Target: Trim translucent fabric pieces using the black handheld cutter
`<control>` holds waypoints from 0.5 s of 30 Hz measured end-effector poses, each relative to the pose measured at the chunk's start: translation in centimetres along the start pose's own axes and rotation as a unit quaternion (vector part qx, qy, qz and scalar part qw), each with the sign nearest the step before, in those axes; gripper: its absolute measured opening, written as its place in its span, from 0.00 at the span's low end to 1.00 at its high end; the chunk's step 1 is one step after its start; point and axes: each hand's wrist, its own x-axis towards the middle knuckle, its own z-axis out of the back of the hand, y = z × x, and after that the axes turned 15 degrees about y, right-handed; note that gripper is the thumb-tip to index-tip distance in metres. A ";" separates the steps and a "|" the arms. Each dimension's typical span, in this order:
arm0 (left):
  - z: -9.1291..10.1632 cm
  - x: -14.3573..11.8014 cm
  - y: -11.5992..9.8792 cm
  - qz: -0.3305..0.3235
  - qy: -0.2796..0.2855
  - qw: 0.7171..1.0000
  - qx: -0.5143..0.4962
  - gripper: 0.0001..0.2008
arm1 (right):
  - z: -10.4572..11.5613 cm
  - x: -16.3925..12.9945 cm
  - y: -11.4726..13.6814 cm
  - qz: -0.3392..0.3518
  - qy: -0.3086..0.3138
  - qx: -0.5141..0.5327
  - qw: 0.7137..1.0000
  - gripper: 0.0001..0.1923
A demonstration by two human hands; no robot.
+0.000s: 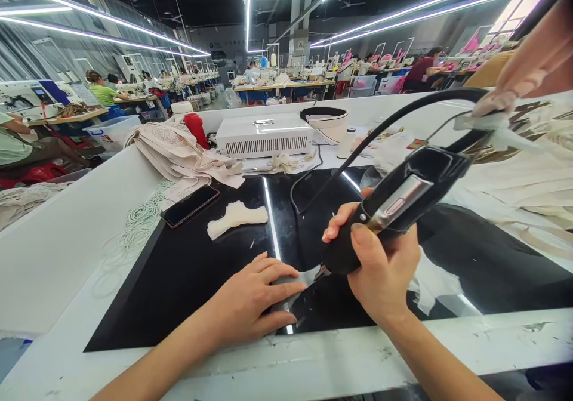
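My right hand [380,264] is wrapped around a black corded handheld cutter [394,201], held at a slant. Its narrow metal tip [321,271] points down and left, close to the fingers of my left hand. Flat and with fingers spread, my left hand [264,296] presses on a small, thin greyish piece of material [302,280]. Part of that piece is hidden under my fingers. Beneath both hands is a glossy black board [179,293]. A folded cream fabric piece [237,217] lies on it beyond my left hand, and white scraps [434,278] lie right of my right wrist.
A phone [190,205] rests at the board's left edge beside tangled pale cord [143,216]. Behind are beige fabric pieces [174,147], a red thread cone [196,129] and a white vented box [264,135]. Another person's hand [496,99] is near the cutter's cable [403,108].
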 end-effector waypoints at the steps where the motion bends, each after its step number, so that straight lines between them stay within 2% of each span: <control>1: 0.0 0.0 0.0 -0.002 -0.002 1.000 -0.001 0.24 | 0.0 -0.1 -0.1 -0.004 0.002 -0.005 1.000 0.18; 5: 0.0 0.0 0.0 -0.008 -0.007 1.000 -0.002 0.24 | 0.0 0.0 -0.2 -0.010 0.001 -0.022 1.000 0.14; 12: 0.2 0.0 -0.2 -0.011 -0.018 1.000 0.005 0.22 | 1.1 0.7 0.0 -0.002 -0.040 -0.029 0.999 0.20; 15: 0.2 0.0 -0.1 -0.010 -0.017 1.000 0.000 0.22 | 1.3 0.6 -0.2 0.004 -0.037 -0.027 0.999 0.20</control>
